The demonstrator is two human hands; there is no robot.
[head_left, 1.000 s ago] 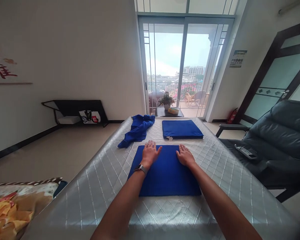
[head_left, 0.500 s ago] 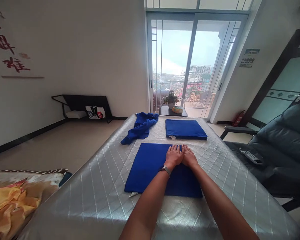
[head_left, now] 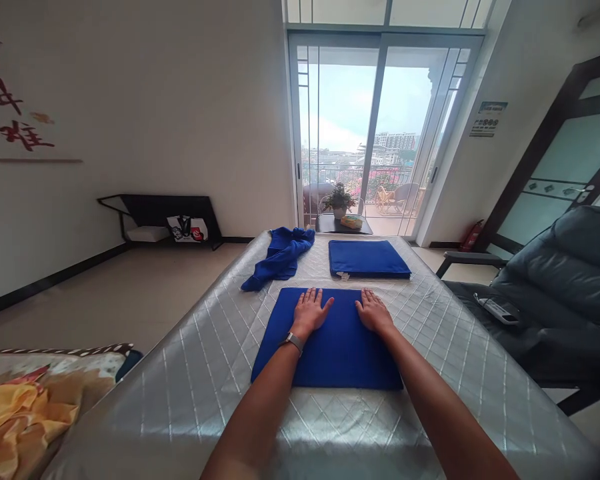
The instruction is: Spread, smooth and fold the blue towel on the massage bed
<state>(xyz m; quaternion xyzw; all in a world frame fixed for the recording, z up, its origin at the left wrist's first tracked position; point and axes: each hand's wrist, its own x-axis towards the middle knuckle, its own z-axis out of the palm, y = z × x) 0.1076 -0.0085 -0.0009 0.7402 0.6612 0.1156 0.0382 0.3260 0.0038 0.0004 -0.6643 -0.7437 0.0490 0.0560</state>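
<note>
Left hand (head_left: 311,313), right hand (head_left: 375,313) lying flat on folded blue cloth (head_left: 343,357), grip uncurled, empty; cloth resting nearside of blue cloth stack (head_left: 369,257). Seemingly a smoothing step; next move likely needing even palms.

Red brush-style Chinese characters on wall scroll (head_left: 35,110), left wall. Lowest character (head_left: 26,136) reads 难; one above looks like 解, cut by picture's left edge; more red strokes higher up, too cropped to read. Wall notice (head_left: 485,120) right of glass door: several dark printed lines under coloured heading, too small to read. White bag (head_left: 187,229) by left wall: black and red print, wording unclear. Pale tag (head_left: 343,275) at near edge of folded blue cloths (head_left: 369,258): any lettering too small to read.
</note>
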